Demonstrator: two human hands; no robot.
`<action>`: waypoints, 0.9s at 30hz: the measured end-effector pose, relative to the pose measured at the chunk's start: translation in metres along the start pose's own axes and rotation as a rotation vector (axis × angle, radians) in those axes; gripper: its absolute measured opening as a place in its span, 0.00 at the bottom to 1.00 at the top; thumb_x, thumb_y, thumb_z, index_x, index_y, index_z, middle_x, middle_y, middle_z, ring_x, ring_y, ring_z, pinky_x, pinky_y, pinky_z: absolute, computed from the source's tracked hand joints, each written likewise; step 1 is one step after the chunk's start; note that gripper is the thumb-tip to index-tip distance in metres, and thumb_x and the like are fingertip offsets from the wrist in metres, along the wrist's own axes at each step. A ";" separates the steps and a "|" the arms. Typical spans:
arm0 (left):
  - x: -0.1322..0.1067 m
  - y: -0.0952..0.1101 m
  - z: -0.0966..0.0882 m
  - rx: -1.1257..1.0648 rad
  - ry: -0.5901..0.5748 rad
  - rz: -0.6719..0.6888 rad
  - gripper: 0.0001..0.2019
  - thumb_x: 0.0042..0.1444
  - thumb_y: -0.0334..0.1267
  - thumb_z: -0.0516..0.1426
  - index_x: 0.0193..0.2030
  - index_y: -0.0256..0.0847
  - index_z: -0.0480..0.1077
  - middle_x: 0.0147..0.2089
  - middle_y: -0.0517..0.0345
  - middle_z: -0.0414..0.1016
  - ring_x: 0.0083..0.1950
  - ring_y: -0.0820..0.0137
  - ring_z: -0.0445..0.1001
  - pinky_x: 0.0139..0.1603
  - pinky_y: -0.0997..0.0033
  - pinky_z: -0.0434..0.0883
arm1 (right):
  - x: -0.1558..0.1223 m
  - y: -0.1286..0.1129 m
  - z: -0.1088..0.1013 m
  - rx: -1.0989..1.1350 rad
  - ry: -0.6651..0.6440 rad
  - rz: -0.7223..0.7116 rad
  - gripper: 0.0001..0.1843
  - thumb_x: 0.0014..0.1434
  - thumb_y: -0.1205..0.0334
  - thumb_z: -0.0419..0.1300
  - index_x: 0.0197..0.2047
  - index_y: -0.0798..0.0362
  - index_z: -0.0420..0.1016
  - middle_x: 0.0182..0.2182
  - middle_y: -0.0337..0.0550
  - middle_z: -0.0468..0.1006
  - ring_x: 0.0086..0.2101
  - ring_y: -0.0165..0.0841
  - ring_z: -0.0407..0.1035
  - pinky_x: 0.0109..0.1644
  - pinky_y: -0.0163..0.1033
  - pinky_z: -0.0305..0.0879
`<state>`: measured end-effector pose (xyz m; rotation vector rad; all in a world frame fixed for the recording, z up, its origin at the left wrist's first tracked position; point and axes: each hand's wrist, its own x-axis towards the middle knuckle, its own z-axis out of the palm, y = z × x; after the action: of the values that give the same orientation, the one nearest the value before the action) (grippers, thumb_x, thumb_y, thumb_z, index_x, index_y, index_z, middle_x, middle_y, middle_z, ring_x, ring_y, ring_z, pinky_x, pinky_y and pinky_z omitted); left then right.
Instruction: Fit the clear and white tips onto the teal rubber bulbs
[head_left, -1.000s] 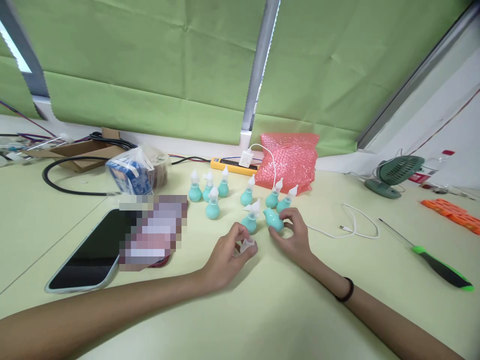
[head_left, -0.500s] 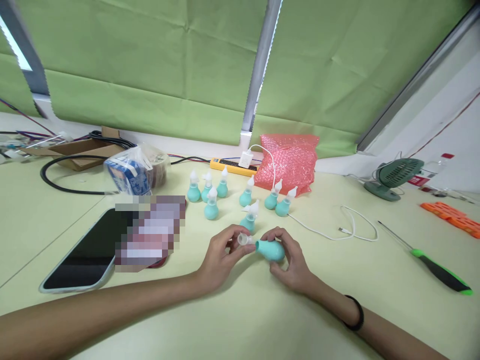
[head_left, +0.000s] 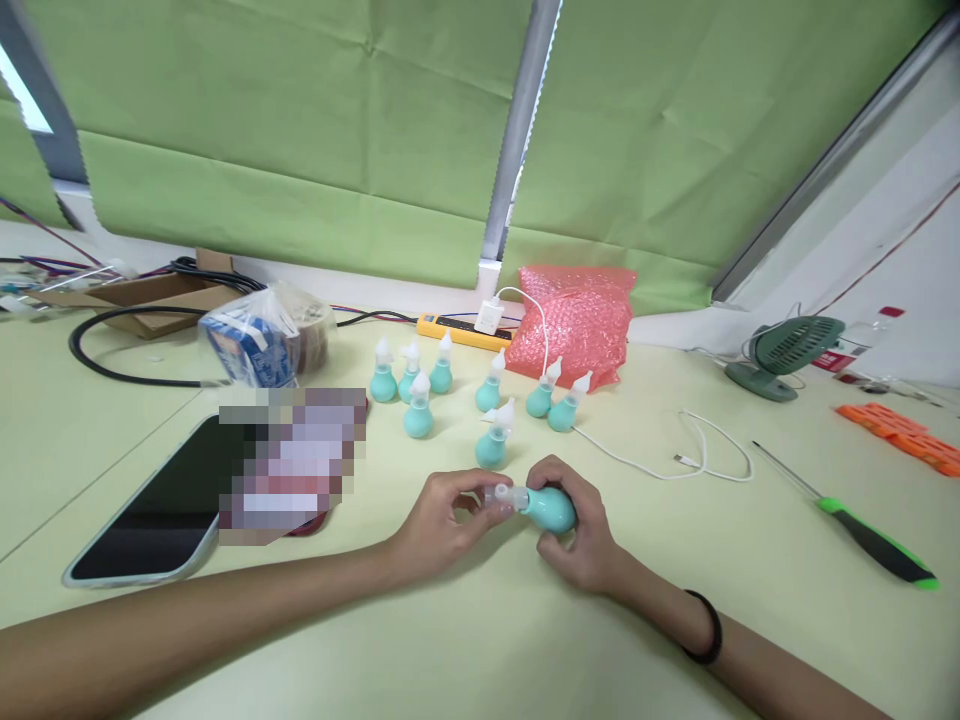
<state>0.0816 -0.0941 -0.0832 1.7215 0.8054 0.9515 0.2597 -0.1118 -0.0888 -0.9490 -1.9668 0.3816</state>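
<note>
My left hand (head_left: 442, 520) pinches a clear plastic collar (head_left: 511, 495) between thumb and fingertips. My right hand (head_left: 589, 535) curls around a teal rubber squeeze bulb (head_left: 552, 509), which lies on its side with its neck toward the left. The collar's end meets the bulb's neck; how deep it sits inside I cannot tell. Just beyond my hands stands a nasal aspirator (head_left: 493, 445) with a teal bulb and a whitish tip. Several more like it stand farther back, among them one aspirator (head_left: 419, 412) to the left and another (head_left: 566, 408) to the right.
On the left lie a dark-screened phone (head_left: 150, 515) and a second phone (head_left: 319, 522), its screen blurred. At the back are a yellow power strip (head_left: 431, 328) and pink bubble wrap (head_left: 574, 325). A white cable (head_left: 637, 468), a screwdriver (head_left: 874, 545) and a small green fan (head_left: 795, 345) occupy the right.
The clear collar has turned and come against the bulb's neck, where a gap showed before. My hands stay close together, both still holding their pieces. The standing aspirators have not moved.
</note>
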 end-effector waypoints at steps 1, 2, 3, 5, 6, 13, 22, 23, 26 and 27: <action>0.000 0.001 0.000 0.015 -0.017 -0.004 0.13 0.51 0.41 0.54 0.39 0.34 0.70 0.32 0.55 0.71 0.32 0.71 0.67 0.31 0.73 0.66 | 0.000 -0.001 0.000 -0.019 0.007 -0.011 0.20 0.32 0.72 0.48 0.34 0.51 0.59 0.27 0.40 0.61 0.27 0.33 0.59 0.29 0.38 0.58; 0.001 0.001 0.000 0.030 -0.029 -0.008 0.13 0.51 0.41 0.54 0.38 0.33 0.70 0.31 0.55 0.71 0.31 0.71 0.66 0.31 0.74 0.66 | 0.000 -0.001 0.001 -0.040 0.016 -0.021 0.20 0.32 0.72 0.48 0.34 0.51 0.58 0.27 0.40 0.61 0.27 0.33 0.59 0.29 0.38 0.59; 0.001 0.001 0.000 0.041 -0.038 -0.008 0.13 0.52 0.41 0.53 0.38 0.33 0.70 0.30 0.56 0.71 0.31 0.71 0.66 0.30 0.75 0.65 | 0.000 -0.002 0.001 -0.063 0.024 -0.030 0.20 0.33 0.72 0.48 0.34 0.51 0.58 0.27 0.40 0.61 0.27 0.33 0.59 0.29 0.38 0.59; 0.001 0.001 0.000 0.056 -0.051 0.000 0.13 0.53 0.41 0.52 0.37 0.33 0.70 0.29 0.57 0.69 0.30 0.73 0.64 0.28 0.76 0.63 | 0.000 -0.001 0.003 -0.114 0.036 -0.044 0.19 0.34 0.72 0.50 0.34 0.51 0.58 0.27 0.40 0.61 0.26 0.33 0.59 0.29 0.38 0.59; 0.000 0.001 0.000 0.062 -0.056 0.005 0.13 0.53 0.41 0.52 0.37 0.33 0.70 0.28 0.57 0.69 0.29 0.73 0.63 0.27 0.77 0.62 | -0.001 0.000 0.004 -0.143 0.043 -0.056 0.18 0.36 0.72 0.50 0.35 0.50 0.58 0.27 0.40 0.61 0.26 0.33 0.59 0.28 0.37 0.60; 0.000 -0.003 0.000 0.100 -0.093 0.022 0.13 0.54 0.41 0.51 0.34 0.33 0.70 0.24 0.61 0.63 0.25 0.76 0.57 0.22 0.78 0.55 | -0.004 0.010 0.006 -0.357 0.049 -0.172 0.18 0.44 0.75 0.51 0.39 0.49 0.59 0.28 0.42 0.65 0.28 0.33 0.64 0.26 0.35 0.61; -0.004 -0.006 0.001 0.300 -0.084 0.292 0.12 0.55 0.37 0.49 0.35 0.35 0.71 0.24 0.57 0.66 0.26 0.74 0.61 0.25 0.76 0.59 | 0.000 -0.001 0.004 -0.140 -0.058 0.043 0.12 0.39 0.73 0.53 0.29 0.51 0.61 0.22 0.36 0.66 0.22 0.29 0.62 0.25 0.33 0.59; -0.005 -0.007 0.001 0.322 -0.081 0.327 0.12 0.55 0.37 0.49 0.36 0.35 0.71 0.25 0.56 0.67 0.26 0.74 0.62 0.26 0.76 0.60 | 0.001 -0.003 0.003 -0.108 -0.082 0.068 0.12 0.39 0.74 0.53 0.29 0.51 0.61 0.22 0.36 0.67 0.22 0.29 0.62 0.25 0.33 0.59; -0.007 -0.010 0.003 0.407 -0.089 0.450 0.12 0.56 0.36 0.47 0.39 0.36 0.70 0.25 0.54 0.67 0.26 0.73 0.63 0.26 0.76 0.62 | 0.002 -0.006 0.000 -0.002 -0.192 0.154 0.12 0.37 0.75 0.53 0.27 0.51 0.60 0.19 0.33 0.65 0.19 0.26 0.59 0.22 0.30 0.55; -0.008 -0.010 0.003 0.435 -0.105 0.493 0.12 0.56 0.35 0.47 0.39 0.35 0.69 0.25 0.54 0.67 0.26 0.72 0.63 0.26 0.75 0.62 | 0.002 -0.007 -0.001 0.035 -0.241 0.184 0.12 0.37 0.75 0.53 0.27 0.51 0.60 0.18 0.32 0.64 0.19 0.25 0.57 0.21 0.30 0.53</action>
<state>0.0796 -0.0988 -0.0955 2.4002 0.5500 1.0450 0.2564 -0.1151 -0.0829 -1.1074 -2.0850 0.6593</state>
